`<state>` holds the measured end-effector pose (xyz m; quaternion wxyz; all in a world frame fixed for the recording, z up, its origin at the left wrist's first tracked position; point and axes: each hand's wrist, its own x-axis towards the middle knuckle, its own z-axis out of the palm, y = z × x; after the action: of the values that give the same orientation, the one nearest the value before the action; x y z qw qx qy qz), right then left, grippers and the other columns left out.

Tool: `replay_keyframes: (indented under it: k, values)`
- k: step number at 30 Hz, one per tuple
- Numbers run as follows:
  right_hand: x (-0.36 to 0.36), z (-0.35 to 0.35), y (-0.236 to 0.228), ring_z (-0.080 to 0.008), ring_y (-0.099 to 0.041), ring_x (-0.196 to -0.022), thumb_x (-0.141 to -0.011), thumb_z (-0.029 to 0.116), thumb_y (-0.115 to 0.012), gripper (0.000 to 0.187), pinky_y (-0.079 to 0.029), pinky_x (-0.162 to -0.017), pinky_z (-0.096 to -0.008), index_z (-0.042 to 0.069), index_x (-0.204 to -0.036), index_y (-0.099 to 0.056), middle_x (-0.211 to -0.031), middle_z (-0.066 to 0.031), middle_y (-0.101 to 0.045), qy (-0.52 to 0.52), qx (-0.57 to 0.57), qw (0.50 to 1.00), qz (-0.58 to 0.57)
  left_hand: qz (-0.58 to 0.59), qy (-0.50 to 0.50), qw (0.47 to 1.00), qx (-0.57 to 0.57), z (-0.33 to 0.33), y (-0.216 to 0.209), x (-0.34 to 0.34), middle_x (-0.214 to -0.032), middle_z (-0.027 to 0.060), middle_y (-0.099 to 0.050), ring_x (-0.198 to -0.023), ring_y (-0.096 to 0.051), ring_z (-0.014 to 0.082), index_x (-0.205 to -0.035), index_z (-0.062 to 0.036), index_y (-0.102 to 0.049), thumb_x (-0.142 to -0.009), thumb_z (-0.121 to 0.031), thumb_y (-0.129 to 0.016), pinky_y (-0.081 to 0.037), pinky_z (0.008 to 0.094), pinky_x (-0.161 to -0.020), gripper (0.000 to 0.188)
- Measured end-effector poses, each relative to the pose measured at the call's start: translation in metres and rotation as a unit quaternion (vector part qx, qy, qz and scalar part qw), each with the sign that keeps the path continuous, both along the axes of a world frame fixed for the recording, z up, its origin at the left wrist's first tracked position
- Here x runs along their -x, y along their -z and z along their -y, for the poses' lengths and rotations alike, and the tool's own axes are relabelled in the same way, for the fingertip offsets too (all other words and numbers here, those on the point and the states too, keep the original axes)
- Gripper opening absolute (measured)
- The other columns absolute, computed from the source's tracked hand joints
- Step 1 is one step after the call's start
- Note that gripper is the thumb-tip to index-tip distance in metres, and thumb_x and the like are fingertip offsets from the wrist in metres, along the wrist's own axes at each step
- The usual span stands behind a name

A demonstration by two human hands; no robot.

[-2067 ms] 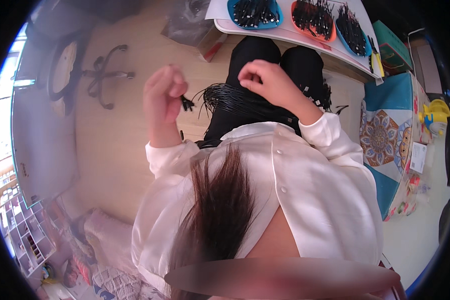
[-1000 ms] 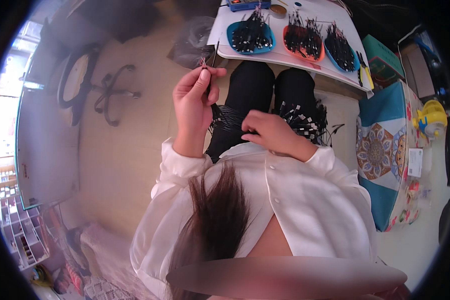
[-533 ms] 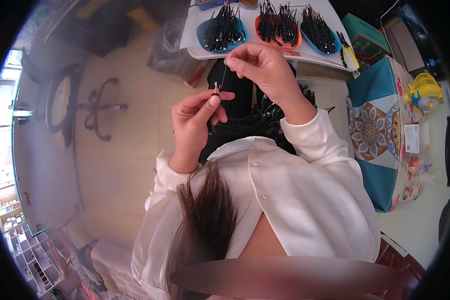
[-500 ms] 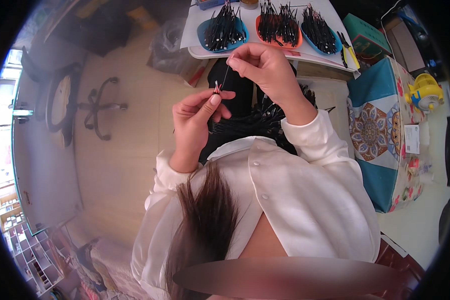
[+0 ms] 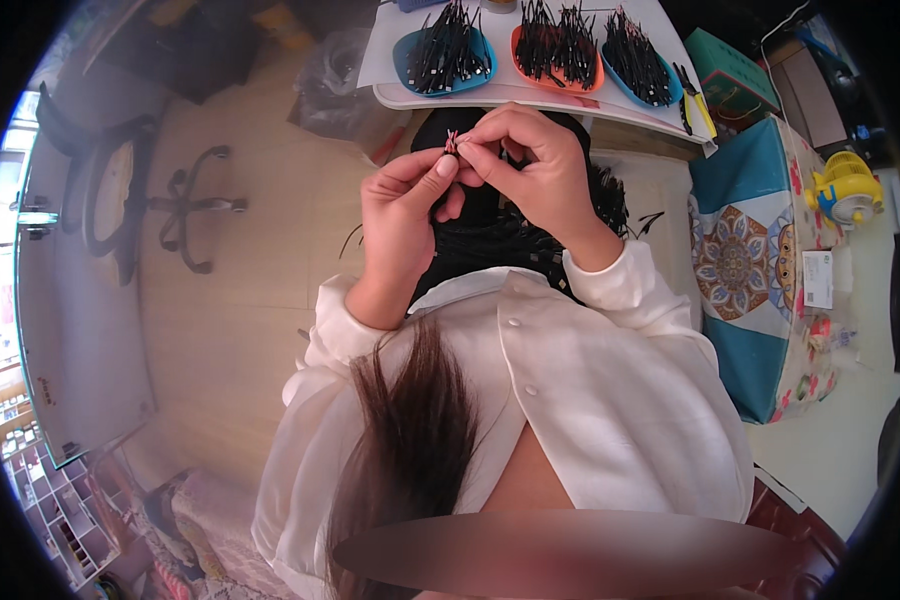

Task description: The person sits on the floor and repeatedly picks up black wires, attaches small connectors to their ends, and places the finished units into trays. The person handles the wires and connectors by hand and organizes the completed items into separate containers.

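Head view, from the left: a wheeled chair base stands on the floor, well apart from the hands. Clear plastic lies in or over a box beside the worktop. The left hand grasps a small bunch of wire ends, thumb and forefinger pinched just below the pinkish tips, probably so the tips stand free while the rest stays gathered. These ends are between the two hands, above the lap and in front of the worktop's edge. Behind them, a blue tray holds black cables, tips fanned toward the far side, perhaps to keep them from tangling. Below, more black cables lie across the dark-clothed lap, likely kept there for easy reach. The right hand meets the left at the tips, its thumb and forefinger closed on part of the same ends; which strand is too small to tell. Farther right come an orange tray and a second blue tray, both loaded with cables, seemingly separating them into lots. Pliers with yellow on the handles rest at the worktop's right edge, apparently parked within reach.
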<state>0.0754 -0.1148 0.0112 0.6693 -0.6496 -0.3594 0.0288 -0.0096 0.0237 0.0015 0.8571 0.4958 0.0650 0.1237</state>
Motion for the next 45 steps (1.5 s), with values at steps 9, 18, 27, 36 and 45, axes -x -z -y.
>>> replay_keyframes:
  k: [9,18,27,36,45]
  values:
    - [0.004,-0.003,0.016,-0.0092,-0.061,-0.083,-0.092,0.008,-0.064,0.010,-0.049,-0.076,-0.0222,0.000,-0.097,-0.063,-0.092,-0.0060,-0.066,-0.251,-0.236,0.833,-0.432,0.053,0.030,0.997,0.044,0.000,0.000,0.003,-0.083,0.0136,-0.069,-0.057,-0.051,0.0101,-0.104,0.0041,-0.068,-0.094,-0.005,-0.058,-0.038,0.0196,-0.051,0.017]
    - [0.003,0.006,0.007,-0.0092,-0.063,-0.084,-0.090,0.008,-0.068,0.014,-0.050,-0.078,-0.0227,0.000,-0.100,-0.064,-0.093,-0.0043,-0.067,-0.124,-0.132,0.948,-0.262,0.032,0.028,0.999,0.027,0.002,0.000,0.003,-0.080,0.0112,-0.070,-0.054,-0.050,0.0075,-0.101,0.0026,-0.070,-0.093,-0.006,-0.062,-0.034,0.0193,-0.047,0.014]
    - [0.003,0.010,0.005,-0.0106,-0.064,-0.085,-0.088,0.006,-0.069,0.014,-0.051,-0.077,-0.0229,-0.001,-0.100,-0.065,-0.094,-0.0061,-0.068,-0.127,-0.116,0.952,-0.252,0.011,0.036,0.999,0.015,0.003,0.000,0.003,-0.079,0.0105,-0.070,-0.054,-0.050,0.0074,-0.101,0.0028,-0.070,-0.092,-0.005,-0.062,-0.034,0.0189,-0.047,0.014]
    - [0.003,0.006,0.015,-0.0150,-0.060,-0.072,-0.094,0.011,-0.056,0.007,-0.050,-0.069,-0.0271,0.004,-0.095,-0.058,-0.086,-0.0061,-0.063,-0.295,-0.227,0.772,-0.515,0.028,0.092,0.994,0.049,0.002,0.002,0.003,-0.078,0.0098,-0.069,-0.054,-0.050,0.0081,-0.098,0.0022,-0.070,-0.093,-0.005,-0.061,-0.033,0.0195,-0.047,0.013]
    - [0.003,0.017,-0.001,-0.0104,-0.060,-0.069,-0.095,0.014,-0.059,0.012,-0.049,-0.066,-0.0223,0.004,-0.100,-0.056,-0.085,-0.0024,-0.061,-0.216,-0.111,0.859,-0.451,-0.022,0.175,0.984,0.027,-0.009,-0.002,0.004,-0.074,0.0097,-0.068,-0.053,-0.051,0.0083,-0.094,0.0047,-0.070,-0.092,-0.006,-0.062,-0.036,0.0200,-0.046,0.013]
